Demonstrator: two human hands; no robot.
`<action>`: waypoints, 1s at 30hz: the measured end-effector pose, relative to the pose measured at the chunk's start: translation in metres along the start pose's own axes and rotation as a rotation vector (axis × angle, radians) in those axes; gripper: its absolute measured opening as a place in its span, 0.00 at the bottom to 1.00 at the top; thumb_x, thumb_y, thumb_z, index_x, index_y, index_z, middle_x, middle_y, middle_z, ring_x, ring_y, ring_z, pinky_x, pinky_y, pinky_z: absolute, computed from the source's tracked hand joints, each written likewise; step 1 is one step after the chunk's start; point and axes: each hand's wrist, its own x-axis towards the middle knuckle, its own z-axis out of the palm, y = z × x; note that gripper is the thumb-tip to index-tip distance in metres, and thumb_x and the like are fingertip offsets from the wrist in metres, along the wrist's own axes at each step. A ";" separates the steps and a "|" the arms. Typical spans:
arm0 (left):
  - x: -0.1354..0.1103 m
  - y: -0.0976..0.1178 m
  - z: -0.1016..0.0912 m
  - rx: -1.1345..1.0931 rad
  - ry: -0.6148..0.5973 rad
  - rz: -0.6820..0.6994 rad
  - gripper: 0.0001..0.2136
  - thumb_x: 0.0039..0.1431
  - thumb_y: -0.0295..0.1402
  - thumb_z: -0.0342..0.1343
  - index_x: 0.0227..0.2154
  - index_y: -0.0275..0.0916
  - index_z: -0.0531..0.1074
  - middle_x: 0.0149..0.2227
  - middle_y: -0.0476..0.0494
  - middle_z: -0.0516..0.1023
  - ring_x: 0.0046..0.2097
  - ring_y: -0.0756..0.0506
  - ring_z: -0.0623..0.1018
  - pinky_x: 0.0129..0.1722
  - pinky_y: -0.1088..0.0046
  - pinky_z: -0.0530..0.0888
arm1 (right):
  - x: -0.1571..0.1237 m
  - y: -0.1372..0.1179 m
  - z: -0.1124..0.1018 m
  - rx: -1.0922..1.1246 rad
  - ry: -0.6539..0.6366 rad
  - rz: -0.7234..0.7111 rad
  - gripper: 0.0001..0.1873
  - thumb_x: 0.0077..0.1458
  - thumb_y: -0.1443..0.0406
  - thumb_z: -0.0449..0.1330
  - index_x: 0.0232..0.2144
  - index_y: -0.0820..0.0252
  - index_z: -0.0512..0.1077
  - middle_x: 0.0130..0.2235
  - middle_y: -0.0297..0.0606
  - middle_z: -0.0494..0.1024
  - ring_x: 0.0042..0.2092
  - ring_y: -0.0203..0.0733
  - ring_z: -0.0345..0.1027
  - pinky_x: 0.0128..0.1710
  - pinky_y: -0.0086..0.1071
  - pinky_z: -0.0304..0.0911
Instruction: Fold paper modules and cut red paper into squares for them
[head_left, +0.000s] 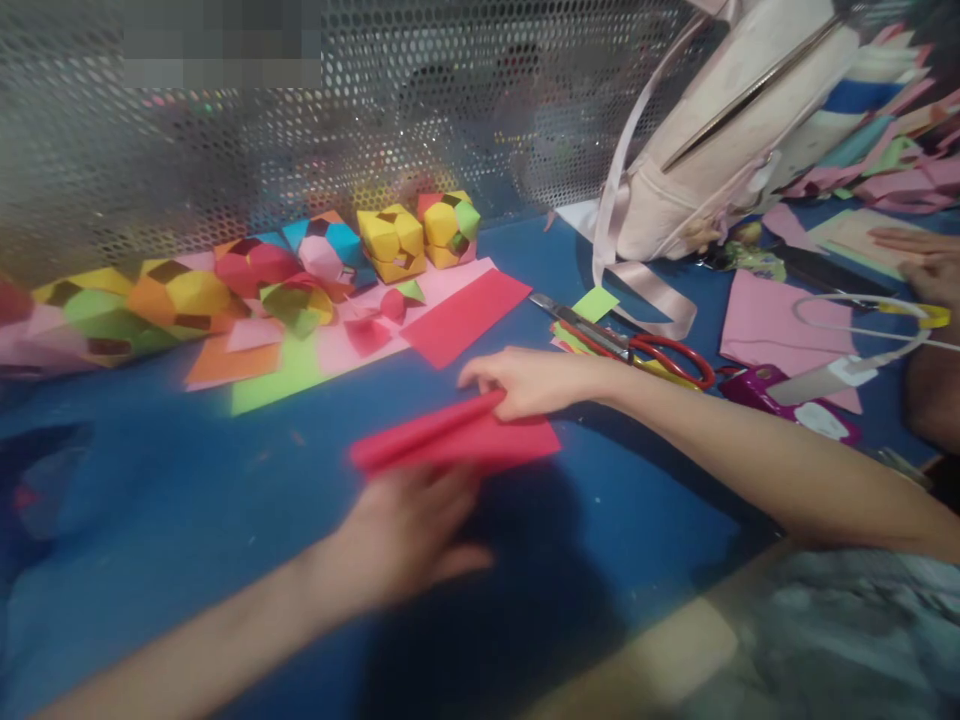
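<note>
A sheet of red paper [480, 440] lies folded over on the blue table [187, 500] in front of me. My right hand [525, 380] presses on its far right corner and holds the folded flap. My left hand [405, 530], blurred by motion, rests at the paper's near edge with the fingers spread on it.
Several folded paper cubes [390, 240] and loose coloured sheets [465, 315] line the back by a perforated metal screen [337, 110]. Red-handled scissors [645, 350] lie to the right. A pale backpack [735, 130] stands behind them. Another person's hand [919, 260] rests on pink paper [765, 320] at far right.
</note>
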 end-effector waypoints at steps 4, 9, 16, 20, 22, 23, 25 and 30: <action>0.001 -0.003 0.000 0.014 -0.014 -0.008 0.26 0.65 0.49 0.40 0.47 0.34 0.74 0.51 0.34 0.76 0.43 0.40 0.78 0.39 0.64 0.77 | -0.002 0.006 0.002 -0.068 0.105 -0.103 0.28 0.46 0.70 0.58 0.52 0.59 0.68 0.52 0.43 0.73 0.52 0.49 0.65 0.51 0.38 0.59; 0.000 -0.002 0.001 0.056 -0.034 -0.006 0.26 0.65 0.50 0.40 0.48 0.34 0.74 0.54 0.33 0.74 0.44 0.38 0.78 0.34 0.64 0.77 | -0.036 0.006 0.008 -0.072 0.430 -0.189 0.16 0.55 0.70 0.55 0.46 0.60 0.71 0.49 0.44 0.74 0.52 0.47 0.65 0.53 0.42 0.57; -0.005 -0.001 0.014 0.036 -0.001 -0.045 0.25 0.65 0.49 0.41 0.49 0.36 0.73 0.55 0.34 0.73 0.46 0.37 0.76 0.35 0.63 0.76 | -0.074 0.009 0.048 -0.141 0.329 -0.325 0.12 0.62 0.71 0.50 0.38 0.63 0.74 0.36 0.42 0.74 0.38 0.40 0.66 0.38 0.32 0.60; -0.007 0.008 0.018 0.017 -0.004 -0.124 0.27 0.65 0.51 0.39 0.51 0.34 0.71 0.56 0.31 0.72 0.43 0.38 0.75 0.35 0.61 0.75 | -0.074 0.009 0.062 -0.234 0.330 -0.324 0.14 0.62 0.72 0.48 0.37 0.62 0.74 0.35 0.41 0.73 0.35 0.39 0.64 0.33 0.31 0.58; -0.006 0.015 0.014 0.019 0.006 -0.127 0.28 0.65 0.51 0.39 0.50 0.32 0.72 0.55 0.29 0.72 0.45 0.36 0.75 0.40 0.58 0.74 | -0.074 0.008 0.063 -0.269 0.337 -0.318 0.15 0.62 0.73 0.48 0.37 0.62 0.74 0.35 0.41 0.73 0.35 0.39 0.64 0.32 0.32 0.58; -0.006 0.019 0.011 0.017 0.003 -0.109 0.28 0.64 0.51 0.40 0.49 0.31 0.72 0.54 0.29 0.73 0.46 0.36 0.75 0.43 0.56 0.73 | -0.074 0.007 0.064 -0.288 0.342 -0.314 0.15 0.62 0.73 0.48 0.37 0.62 0.74 0.34 0.41 0.73 0.35 0.39 0.64 0.32 0.32 0.58; -0.004 0.026 0.005 0.012 -0.013 -0.072 0.29 0.63 0.52 0.41 0.48 0.31 0.73 0.54 0.31 0.74 0.49 0.34 0.74 0.47 0.54 0.71 | -0.076 0.006 0.064 -0.321 0.350 -0.319 0.16 0.62 0.73 0.47 0.37 0.62 0.74 0.35 0.42 0.73 0.35 0.40 0.64 0.32 0.33 0.58; -0.002 0.032 -0.003 0.005 -0.062 -0.098 0.31 0.60 0.56 0.44 0.50 0.34 0.72 0.56 0.32 0.72 0.51 0.32 0.74 0.48 0.53 0.70 | -0.077 0.002 0.070 -0.397 0.387 -0.298 0.15 0.62 0.73 0.47 0.36 0.62 0.74 0.36 0.44 0.74 0.34 0.41 0.64 0.32 0.34 0.57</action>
